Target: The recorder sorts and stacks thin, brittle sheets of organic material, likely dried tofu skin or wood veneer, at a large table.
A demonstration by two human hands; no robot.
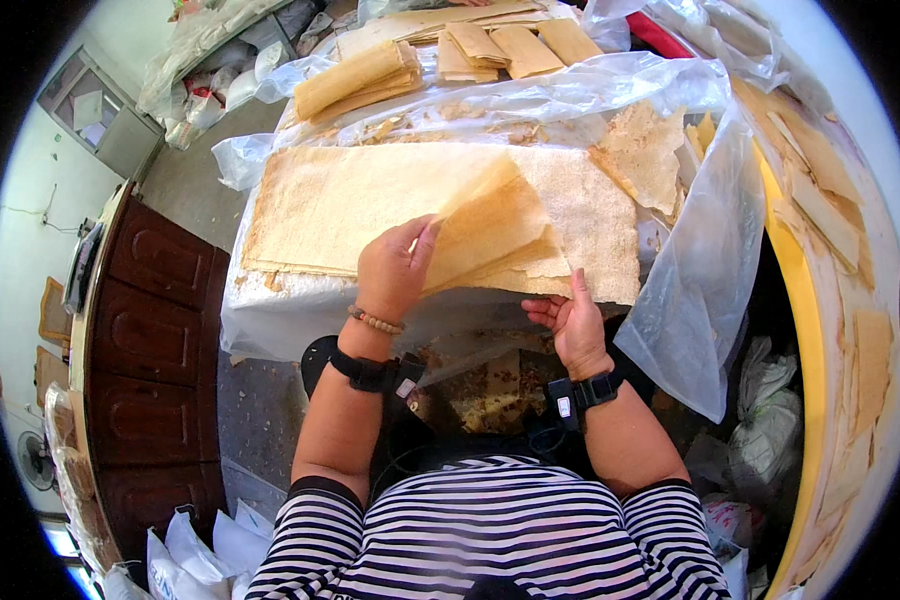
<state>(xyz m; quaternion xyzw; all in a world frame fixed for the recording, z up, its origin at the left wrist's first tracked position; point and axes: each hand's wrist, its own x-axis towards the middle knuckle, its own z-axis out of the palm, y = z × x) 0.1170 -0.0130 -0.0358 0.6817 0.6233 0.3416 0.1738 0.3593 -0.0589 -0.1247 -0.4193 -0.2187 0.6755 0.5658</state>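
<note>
A stack of thin, pale tan sheets (320, 200), looking like dried tofu skin, lies across the table in front of me. My left hand (395, 265) is closed on a folded, see-through yellow sheet (495, 215), its thumb and fingers pinching the left end of the fold. That sheet is partly lifted and lies slantwise over the stack. At the stack's near right edge is my right hand (570, 325), palm up and half open. Its thumb points up against the edge, apart from the curled fingers just below.
Folded bundles (360, 80) and smaller folded pieces (525, 50) lie at the table's far side. Clear plastic sheeting (705, 300) hangs over the right edge. A broken sheet (645, 155) sits right of the stack. A brown cabinet (155, 320) stands left, white sacks (195, 550) below it.
</note>
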